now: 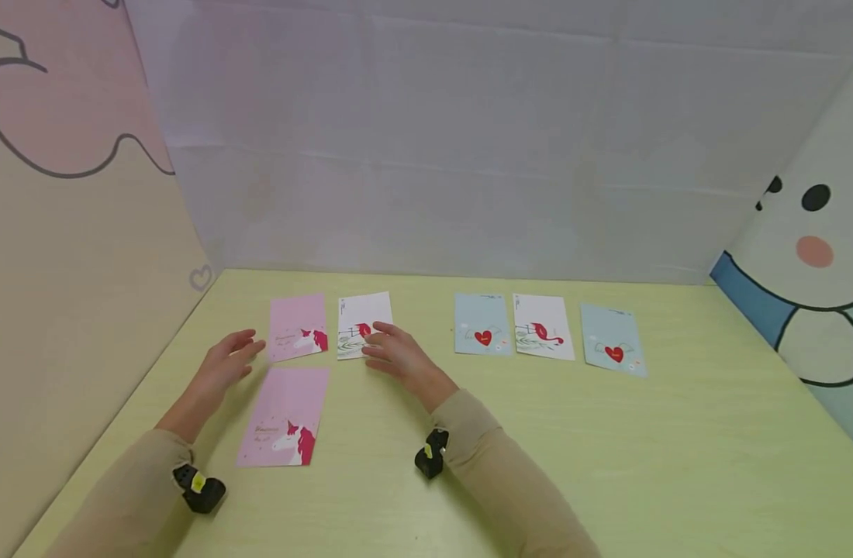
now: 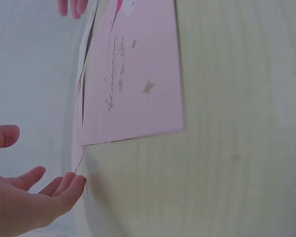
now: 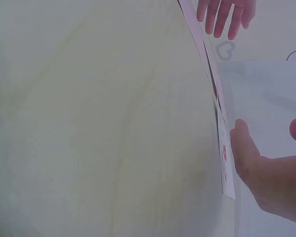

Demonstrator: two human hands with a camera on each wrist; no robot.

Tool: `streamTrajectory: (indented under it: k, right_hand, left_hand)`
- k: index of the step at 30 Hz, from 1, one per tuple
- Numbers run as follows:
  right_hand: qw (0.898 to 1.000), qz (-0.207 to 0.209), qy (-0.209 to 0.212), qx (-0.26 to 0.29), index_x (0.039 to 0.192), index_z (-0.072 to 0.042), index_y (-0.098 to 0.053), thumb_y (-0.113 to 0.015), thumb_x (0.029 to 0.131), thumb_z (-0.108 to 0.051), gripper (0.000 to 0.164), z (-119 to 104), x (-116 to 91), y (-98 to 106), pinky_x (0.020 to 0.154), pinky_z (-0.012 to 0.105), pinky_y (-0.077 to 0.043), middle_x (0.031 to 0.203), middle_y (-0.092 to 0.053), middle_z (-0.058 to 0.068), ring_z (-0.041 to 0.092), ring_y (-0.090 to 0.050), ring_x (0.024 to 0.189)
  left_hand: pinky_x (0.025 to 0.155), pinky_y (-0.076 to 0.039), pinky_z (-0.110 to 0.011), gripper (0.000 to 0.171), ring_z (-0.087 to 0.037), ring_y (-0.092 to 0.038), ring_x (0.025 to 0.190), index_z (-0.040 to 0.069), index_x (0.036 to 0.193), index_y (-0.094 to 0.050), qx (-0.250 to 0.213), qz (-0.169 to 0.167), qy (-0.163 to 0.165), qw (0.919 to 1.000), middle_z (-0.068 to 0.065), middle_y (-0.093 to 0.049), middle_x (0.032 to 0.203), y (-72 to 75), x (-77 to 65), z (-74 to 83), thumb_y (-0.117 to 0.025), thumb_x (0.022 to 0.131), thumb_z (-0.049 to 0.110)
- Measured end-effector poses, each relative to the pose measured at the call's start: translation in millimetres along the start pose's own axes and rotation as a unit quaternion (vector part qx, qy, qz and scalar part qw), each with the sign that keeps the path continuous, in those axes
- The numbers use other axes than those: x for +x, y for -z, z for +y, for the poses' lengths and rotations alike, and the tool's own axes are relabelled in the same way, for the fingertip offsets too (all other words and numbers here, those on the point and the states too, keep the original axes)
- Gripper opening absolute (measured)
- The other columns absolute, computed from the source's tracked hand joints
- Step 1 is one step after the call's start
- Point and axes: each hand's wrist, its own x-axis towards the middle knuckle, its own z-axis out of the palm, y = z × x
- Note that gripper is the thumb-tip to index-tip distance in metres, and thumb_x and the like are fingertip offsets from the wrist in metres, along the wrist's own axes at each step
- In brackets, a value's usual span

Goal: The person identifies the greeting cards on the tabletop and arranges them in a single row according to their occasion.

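My left hand [image 1: 224,364] hovers at the left edge of the far pink unicorn card [image 1: 297,327], its fingers loosely bent around nothing. Closer to me lies the second pink unicorn card [image 1: 284,418], also large in the left wrist view. My right hand [image 1: 402,360] reaches over the right side of a white flamingo card [image 1: 357,310] and hides part of it. Its fingers are relaxed and hold nothing; whether a fingertip touches that card I cannot tell. In the right wrist view the same white card [image 3: 226,163] shows nearly edge-on beside my fingers.
To the right stand apart a light blue heart card [image 1: 478,314], another white flamingo card [image 1: 543,325] and another light blue heart card [image 1: 611,337], all flat on the pale yellow table [image 1: 699,434]. A white sheet wall [image 1: 468,155] rises behind; printed panels flank both sides.
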Motion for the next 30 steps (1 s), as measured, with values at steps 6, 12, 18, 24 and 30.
streamTrajectory:
  k: [6,12,18,24,30]
  right_hand:
    - [1.0,-0.009,-0.003,0.009,0.134,0.001,-0.032,-0.051,0.088,-0.009,0.051,4.0,8.5,-5.8,0.085,0.034,-0.043,0.125,-0.042,0.015,0.03,-0.047,0.109]
    - [1.0,-0.024,0.001,-0.001,0.132,0.002,-0.033,-0.047,0.09,-0.009,0.047,7.0,13.3,-14.8,0.086,0.035,-0.042,0.124,-0.043,0.019,0.03,-0.046,0.11]
    - [1.0,-0.02,0.0,-0.002,0.131,0.004,-0.035,-0.047,0.09,-0.009,0.045,6.3,16.4,-24.6,0.086,0.034,-0.042,0.121,-0.046,0.021,0.03,-0.047,0.109]
    - [1.0,-0.018,-0.005,-0.005,0.131,0.004,-0.035,-0.049,0.089,-0.01,0.046,4.5,20.8,-34.6,0.084,0.031,-0.044,0.119,-0.048,0.017,0.029,-0.049,0.107]
    - [1.0,-0.029,-0.012,-0.003,0.131,0.004,-0.033,-0.05,0.089,-0.01,0.048,6.4,24.9,-40.4,0.084,0.031,-0.043,0.119,-0.048,0.014,0.027,-0.048,0.108]
  left_hand:
    - [0.094,-0.032,-0.044,0.081,-0.039,-0.024,0.123,-0.004,0.138,-0.013,-0.03,-0.009,0.007,0.9995,-0.027,-0.02,0.137,0.0,-5.1,14.9,-0.048,0.086,0.048]
    - [0.09,-0.039,-0.036,0.078,-0.038,-0.029,0.121,-0.003,0.138,-0.016,-0.037,0.015,0.019,0.999,-0.028,-0.025,0.135,0.6,6.5,2.8,-0.049,0.086,0.046]
    - [0.077,-0.045,-0.021,0.08,-0.037,-0.032,0.118,-0.003,0.138,-0.016,-0.046,0.015,0.027,0.9985,-0.029,-0.026,0.133,0.9,11.8,-1.8,-0.048,0.085,0.048]
    - [0.075,-0.046,-0.021,0.079,-0.038,-0.031,0.118,-0.002,0.138,-0.015,-0.052,0.01,0.033,0.9981,-0.029,-0.025,0.133,-0.2,12.0,-0.2,-0.05,0.086,0.045]
    - [0.075,-0.046,-0.02,0.08,-0.038,-0.03,0.119,-0.003,0.138,-0.013,-0.065,0.004,0.031,0.9974,-0.029,-0.023,0.134,-0.1,7.8,5.4,-0.05,0.086,0.045]
